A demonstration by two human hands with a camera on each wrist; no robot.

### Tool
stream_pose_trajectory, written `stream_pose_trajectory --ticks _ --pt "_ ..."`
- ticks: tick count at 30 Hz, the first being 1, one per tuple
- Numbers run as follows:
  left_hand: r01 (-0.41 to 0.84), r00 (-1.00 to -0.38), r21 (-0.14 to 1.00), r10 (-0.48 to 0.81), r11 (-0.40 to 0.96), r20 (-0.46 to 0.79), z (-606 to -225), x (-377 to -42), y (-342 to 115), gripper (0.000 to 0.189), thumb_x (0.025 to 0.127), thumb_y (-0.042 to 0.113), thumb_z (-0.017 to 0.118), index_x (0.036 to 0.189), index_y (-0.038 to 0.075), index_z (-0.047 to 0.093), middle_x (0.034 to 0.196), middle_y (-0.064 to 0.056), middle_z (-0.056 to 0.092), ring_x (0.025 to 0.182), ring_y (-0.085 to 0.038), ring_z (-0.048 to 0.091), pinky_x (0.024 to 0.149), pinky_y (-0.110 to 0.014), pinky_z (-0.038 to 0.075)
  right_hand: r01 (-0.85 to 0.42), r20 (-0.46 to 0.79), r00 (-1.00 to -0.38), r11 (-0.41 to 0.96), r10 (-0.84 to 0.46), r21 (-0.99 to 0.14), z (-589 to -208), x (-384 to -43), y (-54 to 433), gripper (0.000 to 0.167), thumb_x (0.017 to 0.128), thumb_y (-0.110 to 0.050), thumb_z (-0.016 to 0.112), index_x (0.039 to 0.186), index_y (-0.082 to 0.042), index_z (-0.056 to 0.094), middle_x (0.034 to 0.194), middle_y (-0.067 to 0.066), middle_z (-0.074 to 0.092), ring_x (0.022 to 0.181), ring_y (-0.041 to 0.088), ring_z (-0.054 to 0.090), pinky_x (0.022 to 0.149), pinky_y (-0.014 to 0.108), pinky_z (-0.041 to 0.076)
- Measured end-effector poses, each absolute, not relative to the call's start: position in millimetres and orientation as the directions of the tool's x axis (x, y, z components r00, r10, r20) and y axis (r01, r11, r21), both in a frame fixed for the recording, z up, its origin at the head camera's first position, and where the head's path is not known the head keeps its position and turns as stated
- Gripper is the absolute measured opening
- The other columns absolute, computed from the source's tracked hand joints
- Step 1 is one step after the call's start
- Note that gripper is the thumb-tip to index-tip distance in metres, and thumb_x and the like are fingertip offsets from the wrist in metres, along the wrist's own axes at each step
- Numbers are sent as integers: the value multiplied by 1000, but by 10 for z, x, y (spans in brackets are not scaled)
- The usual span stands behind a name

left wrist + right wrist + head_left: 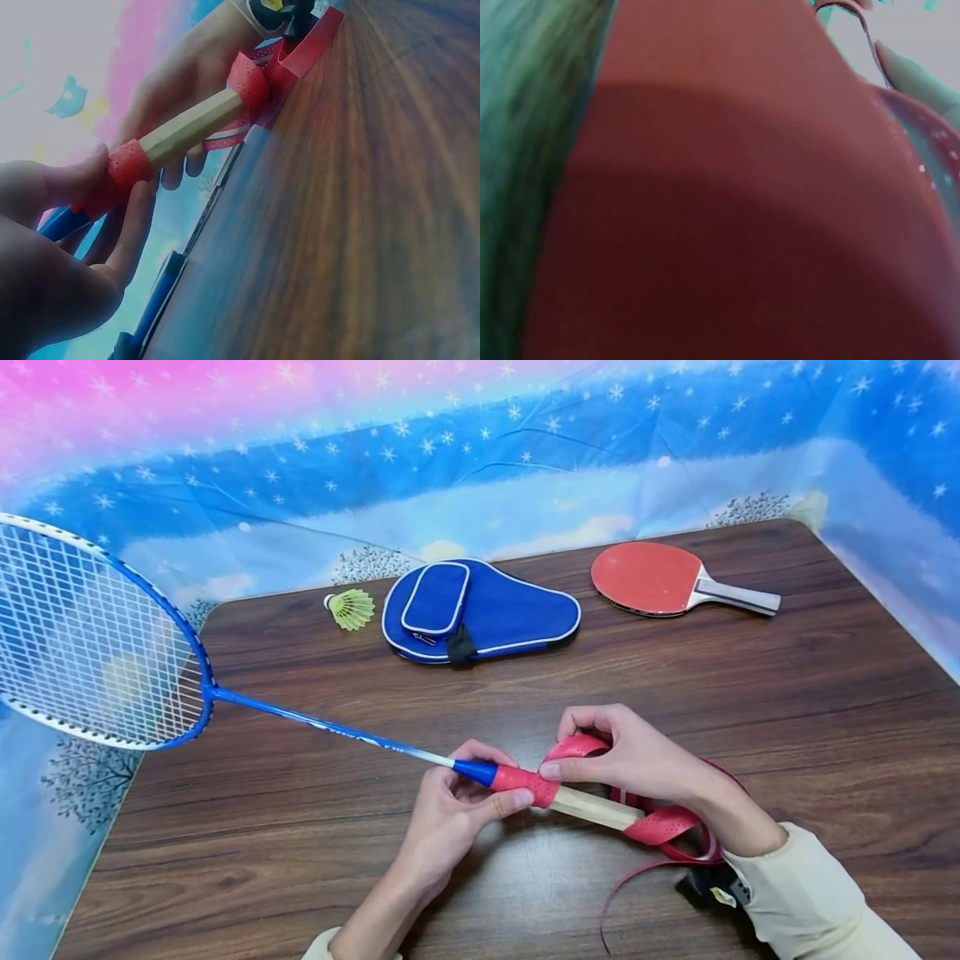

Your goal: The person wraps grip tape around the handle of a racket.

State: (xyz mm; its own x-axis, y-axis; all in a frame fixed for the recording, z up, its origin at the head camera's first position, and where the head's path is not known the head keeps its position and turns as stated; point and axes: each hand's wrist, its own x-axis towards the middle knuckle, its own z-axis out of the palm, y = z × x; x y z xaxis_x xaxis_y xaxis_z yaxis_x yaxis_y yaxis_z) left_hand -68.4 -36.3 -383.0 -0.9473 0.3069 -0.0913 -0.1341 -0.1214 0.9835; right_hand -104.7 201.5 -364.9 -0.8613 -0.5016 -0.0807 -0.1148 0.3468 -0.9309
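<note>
A blue and white badminton racket (330,727) slants across the head view, its strung head raised at the left. Red perforated grip tape (517,781) is wound round the upper part of its handle; below that the pale wooden handle (596,808) is bare. My left hand (457,814) grips the wrapped part, thumb on the tape. With thumb and fingers my right hand (630,756) pinches the tape where it leaves the handle. The loose tape (663,825) loops round the handle's lower end and hangs below the right wrist. Red tape (720,187) fills most of the right wrist view.
Along the back of the brown wooden table (300,877) lie a yellow shuttlecock (351,609), a blue zipped paddle case (517,610) and a red table tennis paddle (648,578). A patterned cloth (480,452) hangs behind the table.
</note>
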Motion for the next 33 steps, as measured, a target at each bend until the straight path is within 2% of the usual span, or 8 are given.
stream_pose_trajectory --ticks 4,10,16,20,24,28,33 --pt "-125 -944 984 320 -126 -79 -3829 -683 -365 33 80 6 82 107 4 63 99 -18 64 83 -24 64 76 -29 55 -102 -88 -878 362 -471 -927 -3666 -1043 1999 26 85 -38 77 86 -18 62 77 4 61 71 22 55 59 28 41" --pt "-104 -945 987 322 -125 -59 -3828 -685 -371 35 81 4 80 110 4 61 106 -17 64 88 -25 64 79 -28 54 -80 -111 -887 386 -448 -919 -3699 -1038 1958 27 83 -43 77 87 -21 63 78 3 61 71 20 54 60 27 39" --pt "-121 -951 978 303 -169 -65 -3827 -669 -364 48 80 -8 76 117 -1 46 114 -18 66 102 -30 64 88 -32 53 -54 -152 -851 371 -502 -927 -3730 -1044 1936 21 86 -39 76 95 -23 66 87 1 64 76 21 57 63 28 45" --pt "-155 -943 962 323 -225 -76 -3832 -665 -359 51 78 -14 73 117 -3 43 117 -20 65 106 -32 62 90 -33 52 -68 -146 -836 364 -529 -929 -3745 -1038 1925 19 87 -39 75 99 -27 68 92 -2 67 80 19 59 66 29 48" --pt "-178 -928 944 367 -279 -67 -3837 -669 -356 54 78 -11 76 118 -2 40 125 -26 57 111 -35 60 94 -36 51 -89 -122 -840 356 -529 -930 -3751 -1033 1907 20 85 -38 77 99 -27 69 91 -3 68 80 18 59 67 30 47" --pt "-190 -925 938 372 -289 -73 -3845 -679 -346 57 76 -8 80 117 0 41 127 -30 50 108 -34 61 93 -36 51 -103 -113 -841 362 -529 -926 -3758 -1029 1891 21 83 -39 79 98 -27 69 90 -4 67 80 17 59 69 31 46" --pt "-204 -927 944 362 -258 -101 -3850 -685 -343 54 76 0 82 115 3 44 124 -28 52 105 -32 62 91 -36 52 -119 -97 -840 356 -534 -927 -3767 -1031 1885 23 82 -35 81 95 -23 67 87 -1 66 77 18 58 68 30 45"
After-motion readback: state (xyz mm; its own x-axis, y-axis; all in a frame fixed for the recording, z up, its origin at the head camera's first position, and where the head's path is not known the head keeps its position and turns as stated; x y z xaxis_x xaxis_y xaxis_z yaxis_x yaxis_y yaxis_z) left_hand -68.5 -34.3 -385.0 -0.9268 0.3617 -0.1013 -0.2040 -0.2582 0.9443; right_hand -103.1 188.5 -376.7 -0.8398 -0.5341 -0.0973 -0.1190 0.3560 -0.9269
